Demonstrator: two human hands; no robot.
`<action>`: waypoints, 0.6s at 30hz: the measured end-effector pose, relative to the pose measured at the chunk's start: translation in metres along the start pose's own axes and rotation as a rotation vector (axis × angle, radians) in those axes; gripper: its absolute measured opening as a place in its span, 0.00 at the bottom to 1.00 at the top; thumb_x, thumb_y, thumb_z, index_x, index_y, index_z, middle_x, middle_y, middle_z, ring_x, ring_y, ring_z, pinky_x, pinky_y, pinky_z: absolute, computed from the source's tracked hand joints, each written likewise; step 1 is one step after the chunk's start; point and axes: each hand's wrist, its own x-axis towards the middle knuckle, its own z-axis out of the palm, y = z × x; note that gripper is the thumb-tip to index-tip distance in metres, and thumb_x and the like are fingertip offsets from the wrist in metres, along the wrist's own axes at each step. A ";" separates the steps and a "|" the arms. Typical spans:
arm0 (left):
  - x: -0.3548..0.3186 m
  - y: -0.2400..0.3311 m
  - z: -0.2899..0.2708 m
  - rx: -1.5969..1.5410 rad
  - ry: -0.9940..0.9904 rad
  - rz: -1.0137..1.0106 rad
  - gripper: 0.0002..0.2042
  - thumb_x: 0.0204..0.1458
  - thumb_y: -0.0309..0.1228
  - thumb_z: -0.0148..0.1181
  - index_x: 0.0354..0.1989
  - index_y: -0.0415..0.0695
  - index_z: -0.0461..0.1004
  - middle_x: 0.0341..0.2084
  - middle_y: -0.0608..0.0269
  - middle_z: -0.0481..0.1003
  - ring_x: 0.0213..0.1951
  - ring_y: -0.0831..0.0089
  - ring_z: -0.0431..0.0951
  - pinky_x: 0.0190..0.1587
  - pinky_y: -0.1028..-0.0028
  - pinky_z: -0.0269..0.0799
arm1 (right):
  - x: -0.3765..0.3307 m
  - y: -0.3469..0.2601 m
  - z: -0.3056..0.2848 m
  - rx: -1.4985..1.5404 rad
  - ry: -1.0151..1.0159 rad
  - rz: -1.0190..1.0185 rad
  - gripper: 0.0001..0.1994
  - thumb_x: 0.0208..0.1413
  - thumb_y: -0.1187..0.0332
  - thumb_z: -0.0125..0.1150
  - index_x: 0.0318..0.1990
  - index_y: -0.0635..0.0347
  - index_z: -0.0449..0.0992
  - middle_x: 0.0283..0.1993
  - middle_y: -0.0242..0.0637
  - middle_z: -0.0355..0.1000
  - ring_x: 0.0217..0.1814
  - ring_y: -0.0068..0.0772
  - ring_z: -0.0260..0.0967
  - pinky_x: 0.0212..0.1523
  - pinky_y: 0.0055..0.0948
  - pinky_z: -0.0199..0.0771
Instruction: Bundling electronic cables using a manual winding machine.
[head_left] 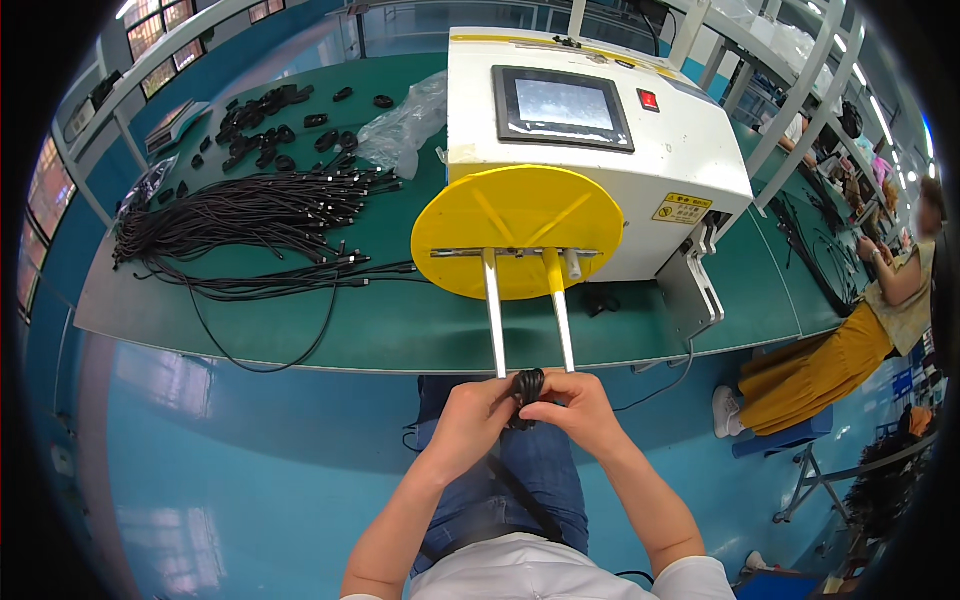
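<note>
A small coil of black cable point(528, 384) is gripped between my two hands, just past the table's front edge and above my lap. My left hand point(471, 412) closes on its left side, and my right hand point(574, 403) pinches it from the right with thumb and fingers. Two metal rods point(496, 320) reach toward me from a yellow disc point(480, 210), their tips close by my fingers. The disc is mounted on the front of a white machine point(600, 190) with a dark-framed screen point(562, 107) and a red switch point(648, 100).
On the green table point(400, 335) to the left lies a big bundle of black cables point(250, 215). Behind it are many small coiled black cables point(262, 115) and a clear plastic bag point(408, 128). A metal bracket point(692, 295) juts out at right. Another person point(880, 300) sits farther right.
</note>
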 end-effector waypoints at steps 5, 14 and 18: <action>-0.002 0.005 0.005 -0.109 -0.029 0.026 0.14 0.54 0.20 0.48 0.50 0.35 0.68 0.24 0.53 0.74 0.25 0.71 0.75 0.29 0.73 0.70 | 0.002 -0.011 -0.004 0.149 -0.045 0.176 0.07 0.48 0.76 0.64 0.35 0.68 0.78 0.31 0.33 0.75 0.34 0.25 0.73 0.38 0.23 0.73; -0.006 -0.001 0.003 -0.479 -0.093 -0.173 0.19 0.56 0.19 0.47 0.57 0.36 0.63 0.43 0.57 0.72 0.37 0.76 0.75 0.41 0.73 0.77 | 0.000 -0.013 -0.004 -0.181 -0.015 0.137 0.07 0.44 0.75 0.66 0.33 0.65 0.77 0.30 0.33 0.74 0.34 0.27 0.72 0.36 0.25 0.73; -0.014 -0.003 0.007 -0.381 0.187 -0.104 0.11 0.56 0.20 0.49 0.47 0.34 0.68 0.38 0.59 0.73 0.36 0.77 0.75 0.39 0.76 0.76 | -0.004 -0.017 0.004 -0.880 0.043 -0.122 0.07 0.40 0.73 0.67 0.29 0.62 0.75 0.28 0.33 0.72 0.35 0.34 0.69 0.35 0.31 0.71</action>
